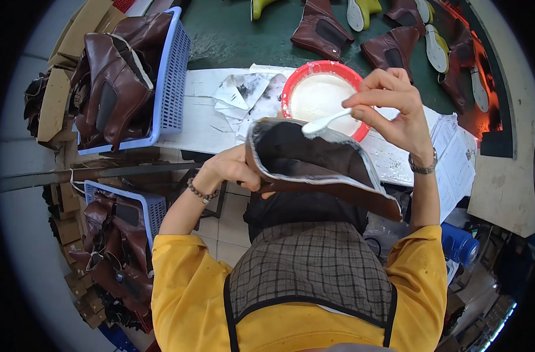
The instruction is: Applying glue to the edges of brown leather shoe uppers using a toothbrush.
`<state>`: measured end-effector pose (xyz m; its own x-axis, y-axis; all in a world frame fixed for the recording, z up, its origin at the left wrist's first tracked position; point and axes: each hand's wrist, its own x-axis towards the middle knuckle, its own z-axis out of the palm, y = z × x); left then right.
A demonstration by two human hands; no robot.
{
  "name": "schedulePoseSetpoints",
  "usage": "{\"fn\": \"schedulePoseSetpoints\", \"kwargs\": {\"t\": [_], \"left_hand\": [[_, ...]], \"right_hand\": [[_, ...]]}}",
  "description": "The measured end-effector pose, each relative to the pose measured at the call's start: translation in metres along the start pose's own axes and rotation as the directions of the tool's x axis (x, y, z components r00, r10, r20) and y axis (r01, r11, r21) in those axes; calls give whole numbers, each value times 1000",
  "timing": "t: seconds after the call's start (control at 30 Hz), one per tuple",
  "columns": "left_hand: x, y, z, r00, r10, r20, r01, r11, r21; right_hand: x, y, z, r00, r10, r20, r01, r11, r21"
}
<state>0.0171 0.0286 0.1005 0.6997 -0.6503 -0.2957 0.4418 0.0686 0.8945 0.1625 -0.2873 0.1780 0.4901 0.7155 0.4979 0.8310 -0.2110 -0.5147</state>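
My left hand [239, 169] grips a brown leather boot upper [343, 196] by its side, its fingers partly hidden behind the leather. The upper's opening faces up, showing a dark lining and a whitish edge. Pinched between the thumb and fingers of my right hand [393, 108] is a small white plastic spoon [326, 123]. The spoon's bowl is over the far rim of the opening; whether it touches the lining I cannot tell. Just beyond stands a red-rimmed basin [289, 88] of creamy white paste, partly behind my right hand.
Brown boot uppers fill a blue basket [172, 88] at left and another blue basket [156, 208] below it. A stained cloth [241, 91] lies on the white board beside the basin. Several boots [323, 35] rest on the green belt. Papers [452, 152] and a blue bottle [460, 245] are at right.
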Motion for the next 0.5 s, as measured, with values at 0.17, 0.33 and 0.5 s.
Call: {"fn": "schedulePoseSetpoints", "kwargs": {"t": [0.17,0.33,0.5], "left_hand": [[19,-5,8,983,-104,154,97,994,51],[10,-28,-2,985,157,73,-154,987,-40],[0,-29,-4,888,460,-22,-450,876,174]], "right_hand": [[22,0,19,996,-94,1,94,995,-11],[20,7,15,991,-118,-56,121,992,40],[-11,10,12,996,29,-81,-20,994,106]]}}
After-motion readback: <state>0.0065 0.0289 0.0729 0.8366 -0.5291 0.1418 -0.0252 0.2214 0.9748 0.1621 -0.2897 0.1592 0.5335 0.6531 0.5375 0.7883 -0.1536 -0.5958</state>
